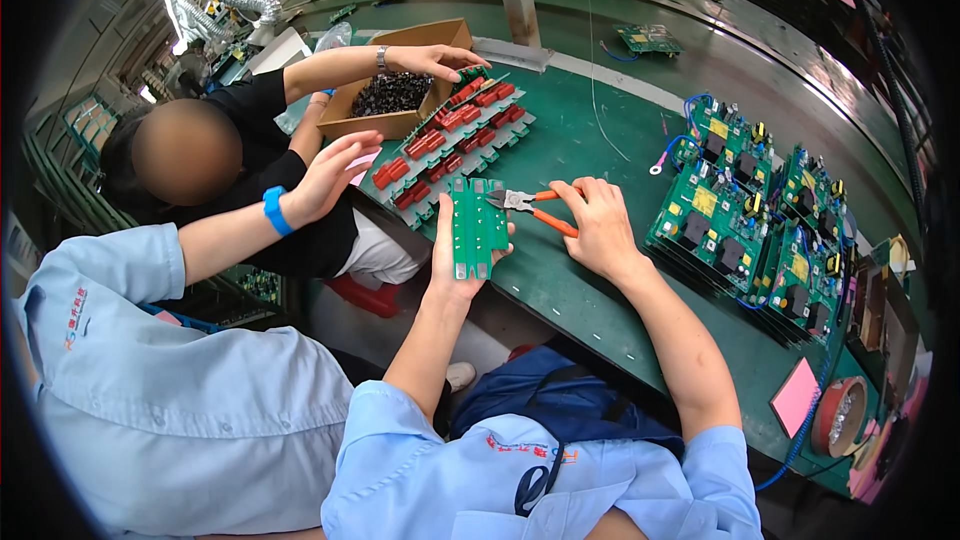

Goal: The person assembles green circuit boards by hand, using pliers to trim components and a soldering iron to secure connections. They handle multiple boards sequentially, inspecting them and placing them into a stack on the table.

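Observation:
My left hand grips a green circuit board from below, its soldered side facing up with silver pads at both ends. In my right hand is a pair of diagonal cutters with orange handles. The cutter jaws lie at the board's upper right edge; whether they touch a lead is too small to tell. Just beyond the board stand rows of boards with red components, and another person's hand rests on their far end.
Stacks of populated green boards with blue wires stand at the right. A cardboard box of small dark parts sits at the back left. Two people work on my left; one arm with a blue wristband reaches near my board. A pink pad lies front right.

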A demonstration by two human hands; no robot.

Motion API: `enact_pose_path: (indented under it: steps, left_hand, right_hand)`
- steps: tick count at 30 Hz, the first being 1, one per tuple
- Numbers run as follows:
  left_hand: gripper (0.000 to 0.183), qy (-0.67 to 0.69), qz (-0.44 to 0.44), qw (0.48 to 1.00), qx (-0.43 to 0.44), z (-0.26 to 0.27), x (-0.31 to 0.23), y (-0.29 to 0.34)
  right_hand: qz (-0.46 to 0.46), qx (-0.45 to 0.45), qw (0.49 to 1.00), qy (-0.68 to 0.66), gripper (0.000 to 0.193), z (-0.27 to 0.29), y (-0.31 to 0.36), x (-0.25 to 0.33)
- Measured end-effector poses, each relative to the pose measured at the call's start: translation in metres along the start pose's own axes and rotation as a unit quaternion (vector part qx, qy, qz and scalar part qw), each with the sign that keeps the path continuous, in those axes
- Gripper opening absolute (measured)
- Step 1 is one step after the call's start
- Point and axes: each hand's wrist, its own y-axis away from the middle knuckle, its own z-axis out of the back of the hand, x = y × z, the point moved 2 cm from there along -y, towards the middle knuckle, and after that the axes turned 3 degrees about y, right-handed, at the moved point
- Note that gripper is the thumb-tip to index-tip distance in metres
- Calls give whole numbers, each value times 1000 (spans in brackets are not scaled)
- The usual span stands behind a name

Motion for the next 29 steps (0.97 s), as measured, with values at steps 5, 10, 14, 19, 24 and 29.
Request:
enact_pose_path:
  steps: [5, 10, 14, 19, 24, 29]
  left_hand:
    - [59, -18, 11, 1000, 7, -1, 2, 0]
    - [59, -49, 8, 999, -8, 4, 4, 1]
    - [58, -51, 6, 998, -25, 4, 6, 0]
    - [58, -22, 27, 999, -15, 8, 5, -2]
    - [58, 41, 28, 999, 19, 11, 0, 0]
    - [57, 158, 38, 983, 84, 17, -10, 1]
  right_hand:
    - [9, 5, 1000, 8, 50, 0, 0, 2]
    - [14, 9, 999, 29, 45, 1, 0, 3]
    - [6, 36, 999, 35, 38, 0, 2, 4]
    - [6, 33, 999, 21, 36, -7, 3, 4]
    - [-45, 14, 998, -35, 43, -5, 1, 4]
    - [-90, 13, 995, -48, 49, -9, 1, 0]
